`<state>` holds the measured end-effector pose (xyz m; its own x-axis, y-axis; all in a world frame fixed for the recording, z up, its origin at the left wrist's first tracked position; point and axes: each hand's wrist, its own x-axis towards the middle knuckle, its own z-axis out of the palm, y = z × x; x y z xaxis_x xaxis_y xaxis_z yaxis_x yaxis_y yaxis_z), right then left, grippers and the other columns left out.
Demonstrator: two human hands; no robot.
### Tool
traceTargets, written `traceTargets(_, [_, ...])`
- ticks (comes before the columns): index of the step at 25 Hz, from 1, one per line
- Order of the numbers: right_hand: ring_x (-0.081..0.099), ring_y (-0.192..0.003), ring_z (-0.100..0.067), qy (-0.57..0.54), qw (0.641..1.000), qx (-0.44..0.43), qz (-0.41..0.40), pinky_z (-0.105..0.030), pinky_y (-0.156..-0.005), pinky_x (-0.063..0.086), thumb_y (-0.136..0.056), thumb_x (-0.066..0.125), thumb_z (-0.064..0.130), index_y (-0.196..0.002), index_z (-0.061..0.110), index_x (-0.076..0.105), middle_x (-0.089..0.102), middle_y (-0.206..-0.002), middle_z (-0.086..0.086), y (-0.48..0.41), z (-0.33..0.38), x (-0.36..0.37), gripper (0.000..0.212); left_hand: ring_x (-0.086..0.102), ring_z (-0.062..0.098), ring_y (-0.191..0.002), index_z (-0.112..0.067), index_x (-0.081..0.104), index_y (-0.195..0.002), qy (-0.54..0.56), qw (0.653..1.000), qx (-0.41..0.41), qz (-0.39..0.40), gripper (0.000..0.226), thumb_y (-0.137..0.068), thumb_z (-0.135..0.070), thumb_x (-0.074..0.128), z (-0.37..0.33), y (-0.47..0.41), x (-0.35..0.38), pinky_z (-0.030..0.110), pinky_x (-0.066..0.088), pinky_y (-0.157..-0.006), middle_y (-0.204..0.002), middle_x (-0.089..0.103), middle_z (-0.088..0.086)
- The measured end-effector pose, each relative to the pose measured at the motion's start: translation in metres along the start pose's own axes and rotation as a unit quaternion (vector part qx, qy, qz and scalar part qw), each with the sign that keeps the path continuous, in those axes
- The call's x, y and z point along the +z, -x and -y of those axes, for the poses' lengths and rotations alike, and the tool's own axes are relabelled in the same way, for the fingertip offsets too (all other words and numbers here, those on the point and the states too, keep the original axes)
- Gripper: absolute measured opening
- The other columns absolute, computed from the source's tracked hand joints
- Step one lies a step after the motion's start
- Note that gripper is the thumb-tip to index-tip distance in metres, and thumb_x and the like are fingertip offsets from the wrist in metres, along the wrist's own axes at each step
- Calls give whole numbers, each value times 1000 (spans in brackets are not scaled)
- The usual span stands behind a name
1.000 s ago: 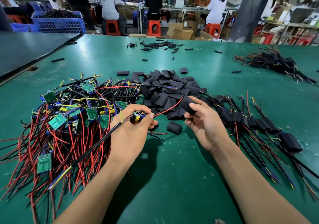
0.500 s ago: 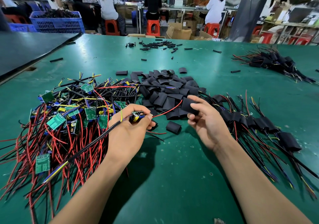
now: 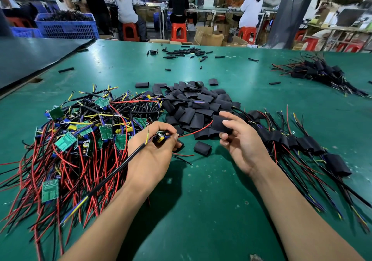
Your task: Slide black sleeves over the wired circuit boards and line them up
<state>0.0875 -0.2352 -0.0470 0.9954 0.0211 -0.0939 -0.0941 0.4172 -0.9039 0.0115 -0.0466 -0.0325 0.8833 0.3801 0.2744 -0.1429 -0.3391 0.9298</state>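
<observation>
Above the green table [image 3: 201, 210], the left grip [image 3: 153, 156] pinches a wired circuit board [image 3: 163, 135]; just to its right, the right grip [image 3: 241, 142] pinches a black sleeve [image 3: 219, 125], the board's red wire [image 3: 199, 131] reaching toward it.

Black sleeves [image 3: 198, 107], green boards [image 3: 65, 141], red wires [image 3: 67, 167].

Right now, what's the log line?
left hand: holds small wired circuit board | right hand: pinches flat black sleeve | sleeve: not yet on board

One wide-angle head-worn view faces forward and down, close above the left hand [image 3: 151, 160] and right hand [image 3: 243, 146]
</observation>
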Motion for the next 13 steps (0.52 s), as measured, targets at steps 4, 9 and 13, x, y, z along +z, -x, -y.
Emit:
traceTargets(4, [42,-51,-9,48,999,1,13,-21,-51,29,-92,53,3,-107,18,74,63,-68,8,3,3,-2,30,71,1,-65,-18,68,-80,23,1000,6,15,15,-86,-6,72,2,-2,0,7,47,-61,-64,73,-1])
traceTargets(9, [40,-53,-11,156,986,-2,64,-25,-53,28,-91,57,1,-101,21,76,50,-82,-8,11,0,7,30,73,27,-66,-2,67,-85,163,979,-98,69,8,-85,5,70,4,0,6,35,61,-71,-66,71,11])
traceTargets(13, [52,-52,-12,143,986,-55,58,-26,-55,42,-90,65,-1,-133,24,58,61,-80,-3,14,-3,14,50,72,28,-63,1,66,-87,239,956,-151,82,8,-85,8,69,2,5,12,31,61,-64,-67,69,17])
